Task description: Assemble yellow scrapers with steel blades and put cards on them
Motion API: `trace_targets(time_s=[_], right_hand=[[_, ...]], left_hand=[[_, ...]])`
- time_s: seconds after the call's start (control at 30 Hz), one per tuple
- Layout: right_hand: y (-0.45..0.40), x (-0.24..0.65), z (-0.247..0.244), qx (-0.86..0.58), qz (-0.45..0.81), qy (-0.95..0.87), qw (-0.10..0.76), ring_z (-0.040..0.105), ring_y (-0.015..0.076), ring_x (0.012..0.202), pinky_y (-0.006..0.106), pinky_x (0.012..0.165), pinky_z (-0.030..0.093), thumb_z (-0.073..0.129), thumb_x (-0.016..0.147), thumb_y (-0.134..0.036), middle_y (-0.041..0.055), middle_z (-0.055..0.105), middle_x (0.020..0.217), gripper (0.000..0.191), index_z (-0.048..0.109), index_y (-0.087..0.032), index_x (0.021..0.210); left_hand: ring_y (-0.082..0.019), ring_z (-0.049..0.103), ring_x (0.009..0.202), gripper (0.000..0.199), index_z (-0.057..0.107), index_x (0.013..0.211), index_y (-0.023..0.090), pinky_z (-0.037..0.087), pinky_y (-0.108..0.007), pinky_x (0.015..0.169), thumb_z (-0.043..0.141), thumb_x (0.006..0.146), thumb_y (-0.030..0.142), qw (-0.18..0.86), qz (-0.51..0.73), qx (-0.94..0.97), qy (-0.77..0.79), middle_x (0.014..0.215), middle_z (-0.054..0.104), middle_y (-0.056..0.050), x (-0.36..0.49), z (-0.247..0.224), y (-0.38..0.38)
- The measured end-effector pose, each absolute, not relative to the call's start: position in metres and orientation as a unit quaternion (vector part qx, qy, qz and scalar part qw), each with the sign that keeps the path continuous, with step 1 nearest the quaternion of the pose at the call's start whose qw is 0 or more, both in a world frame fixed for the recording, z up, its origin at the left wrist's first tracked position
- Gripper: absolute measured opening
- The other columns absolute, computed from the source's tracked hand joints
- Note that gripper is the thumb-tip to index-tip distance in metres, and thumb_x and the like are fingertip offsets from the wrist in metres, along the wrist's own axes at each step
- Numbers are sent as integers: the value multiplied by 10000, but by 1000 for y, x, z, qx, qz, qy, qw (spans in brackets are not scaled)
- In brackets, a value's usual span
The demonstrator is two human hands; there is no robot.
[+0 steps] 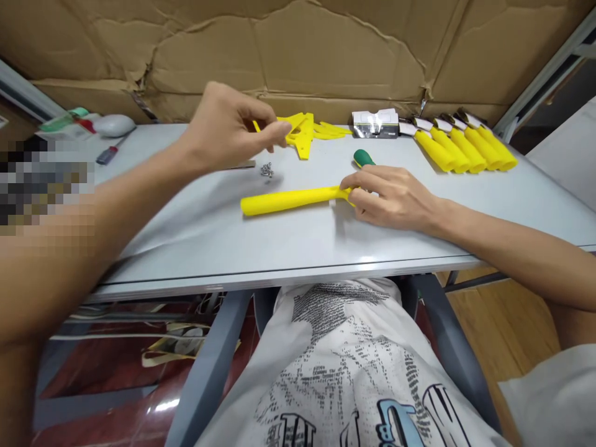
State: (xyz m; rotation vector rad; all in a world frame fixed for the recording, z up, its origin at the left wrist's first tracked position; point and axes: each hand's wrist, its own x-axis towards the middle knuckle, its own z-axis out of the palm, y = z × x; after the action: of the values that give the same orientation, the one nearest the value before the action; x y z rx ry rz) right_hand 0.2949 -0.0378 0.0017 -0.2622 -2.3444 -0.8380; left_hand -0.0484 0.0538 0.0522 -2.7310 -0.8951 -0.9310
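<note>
My left hand (pixel 237 127) is raised over the back of the table, thumb and fingers pinched together. A bit of yellow shows between its fingers; I cannot tell if it is held or lies behind. Just beyond are flat yellow plastic pieces (pixel 305 136). My right hand (pixel 393 195) grips the narrow right end of a long yellow tube-like handle (pixel 288 202), which lies on the table pointing left. Behind the right fingers lies a green rounded tool handle (pixel 363 158), its other end hidden. A small pile of screws (pixel 267 170) sits below my left hand.
Several yellow handles with white and black ends (pixel 459 149) lie in a row at the back right, beside a black-and-white box (pixel 375 123). At the left are a screwdriver (pixel 108 154) and a pale rounded object (pixel 114 125). Cardboard (pixel 307 56) walls the back of the table (pixel 209 242).
</note>
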Motion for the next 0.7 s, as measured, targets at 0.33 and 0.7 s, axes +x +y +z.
trace_targets(time_s=[0.33, 0.7], right_hand=[[-35, 296, 0, -85, -300, -895, 318, 654, 168, 908, 327, 744, 500, 587, 1178, -179, 13, 820, 1172, 129, 636, -298, 1173], [-55, 285, 13, -115, -237, -870, 417, 640, 133, 720, 316, 670, 561, 597, 1147, -169, -17, 719, 909, 63, 641, -178, 1192]], left_hand=[[-85, 538, 817, 754, 898, 1208, 309, 483, -311, 714, 643, 1017, 992, -62, -67, -964, -251, 1092, 907, 155, -111, 50, 144], [-82, 466, 619, 408, 926, 966, 314, 348, -290, 714, 993, 902, 712, -19, -89, -982, -167, 757, 825, 126, -102, 47, 142]])
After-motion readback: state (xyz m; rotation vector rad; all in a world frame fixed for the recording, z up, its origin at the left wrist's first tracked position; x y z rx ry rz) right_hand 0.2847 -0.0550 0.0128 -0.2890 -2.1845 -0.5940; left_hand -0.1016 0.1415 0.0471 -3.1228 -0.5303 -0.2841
